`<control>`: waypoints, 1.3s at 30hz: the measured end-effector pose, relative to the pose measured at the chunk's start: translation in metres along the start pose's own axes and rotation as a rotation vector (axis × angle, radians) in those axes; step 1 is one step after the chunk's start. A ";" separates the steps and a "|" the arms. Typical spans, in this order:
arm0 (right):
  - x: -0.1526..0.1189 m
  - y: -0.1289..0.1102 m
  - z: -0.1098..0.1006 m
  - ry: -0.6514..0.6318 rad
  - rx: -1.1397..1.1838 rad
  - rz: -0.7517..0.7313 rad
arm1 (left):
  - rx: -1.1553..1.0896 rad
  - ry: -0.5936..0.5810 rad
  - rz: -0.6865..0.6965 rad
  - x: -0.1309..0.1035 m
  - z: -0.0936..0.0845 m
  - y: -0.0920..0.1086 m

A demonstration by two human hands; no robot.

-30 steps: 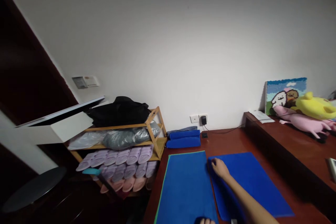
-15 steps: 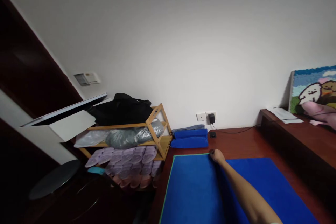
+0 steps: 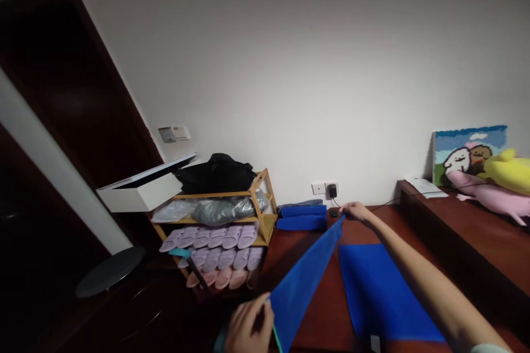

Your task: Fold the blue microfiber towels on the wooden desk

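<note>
A blue towel (image 3: 304, 284) with a green edge is stretched above the table, between both hands. My left hand (image 3: 249, 324), at the bottom of the view, has its fingers closed on the near corner. Farther off, close to the wall, my right hand (image 3: 355, 213) pinches the far corner. A second blue towel (image 3: 385, 292) lies flat on the reddish-brown table (image 3: 314, 317), under my right forearm, with a small pale tag at its near edge. Folded blue towels (image 3: 302, 218) are stacked at the back against the wall.
Left of the table stands a wooden rack (image 3: 260, 204) with several slippers (image 3: 217, 236), a black bag (image 3: 217, 174) and a white box (image 3: 144, 190). A black plug (image 3: 332, 191) trails a cable rightward. Plush toys (image 3: 492, 193) sit on a raised ledge (image 3: 447, 215).
The green-edged towel has been lifted off the table and pulled taut. My left hand has come into view holding it. My right hand is higher, and the view has shifted.
</note>
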State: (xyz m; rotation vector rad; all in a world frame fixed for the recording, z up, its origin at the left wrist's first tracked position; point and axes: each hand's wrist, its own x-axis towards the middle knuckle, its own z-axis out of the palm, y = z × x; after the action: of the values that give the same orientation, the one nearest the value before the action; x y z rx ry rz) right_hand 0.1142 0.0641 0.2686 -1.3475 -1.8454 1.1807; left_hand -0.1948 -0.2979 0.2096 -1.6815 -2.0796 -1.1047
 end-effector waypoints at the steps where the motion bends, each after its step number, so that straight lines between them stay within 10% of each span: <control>1: -0.016 -0.009 -0.016 -0.004 0.033 -0.027 | -0.036 0.064 -0.022 0.012 -0.022 0.006; 4: -0.066 -0.029 -0.061 0.011 0.103 -0.093 | -0.125 0.205 -0.069 0.043 -0.067 0.026; 9: -0.156 -0.042 -0.120 0.075 0.061 -0.216 | -0.353 0.193 -0.152 0.070 -0.091 0.048; 18: -0.301 -0.009 -0.176 0.339 -0.198 -0.368 | -0.621 -0.027 -0.102 0.085 -0.087 0.083; 24: -0.369 0.032 -0.191 0.376 -0.169 -0.218 | -0.726 -0.233 -0.058 0.073 -0.063 0.104; 31: -0.345 0.085 -0.200 0.410 -0.176 -0.127 | -0.721 -0.422 0.014 0.086 0.000 0.127; 39: -0.247 0.088 -0.234 0.480 -0.287 -0.194 | -0.674 -0.284 0.068 0.167 0.071 0.149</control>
State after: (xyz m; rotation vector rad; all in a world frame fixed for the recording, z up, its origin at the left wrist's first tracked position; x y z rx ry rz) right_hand 0.4308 -0.0833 0.3102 -1.4130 -1.7745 0.4505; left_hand -0.0908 -0.1206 0.3222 -2.2999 -1.8916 -1.7715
